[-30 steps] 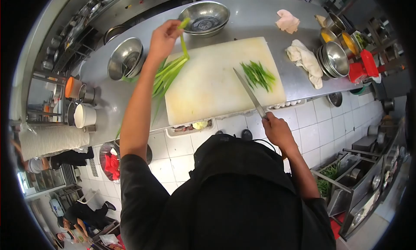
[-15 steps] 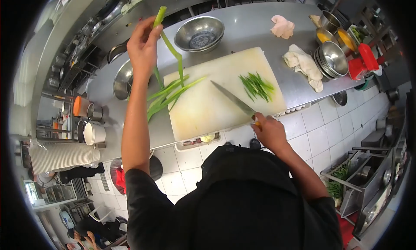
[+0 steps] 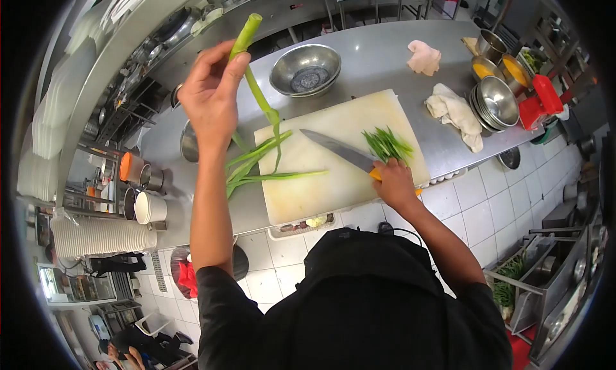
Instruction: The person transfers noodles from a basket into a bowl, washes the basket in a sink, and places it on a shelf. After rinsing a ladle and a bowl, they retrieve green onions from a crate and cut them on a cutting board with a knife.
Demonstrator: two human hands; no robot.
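Observation:
My left hand [image 3: 215, 87] is raised above the far left part of the cutting board, pinching a thick green onion stalk [image 3: 256, 91] near its cut top end. The stalk hangs down toward several long green onion leaves [image 3: 247, 166], which lie over the white cutting board's [image 3: 321, 200] left edge. A knife [image 3: 340, 150] with a yellow handle is in my right hand [image 3: 396, 184], its fingers wrapped round the grip. Its blade points left across the board. Just beyond that hand sits a small pile of cut green onion strips [image 3: 388, 144].
Behind the board stands a metal bowl [image 3: 305, 70]. A white cloth [image 3: 455, 116] and stacked steel bowls [image 3: 497, 100] are at the right. White tubs [image 3: 150, 207] stand on the left. Below the counter edge is a basket [image 3: 301, 227]. Another person [image 3: 138, 344] is at lower left.
My right hand and the knife have moved away from me, closer to the cut strips. One leaf now stretches farther across the board. My left hand still holds the stalk up. The view has shifted slightly.

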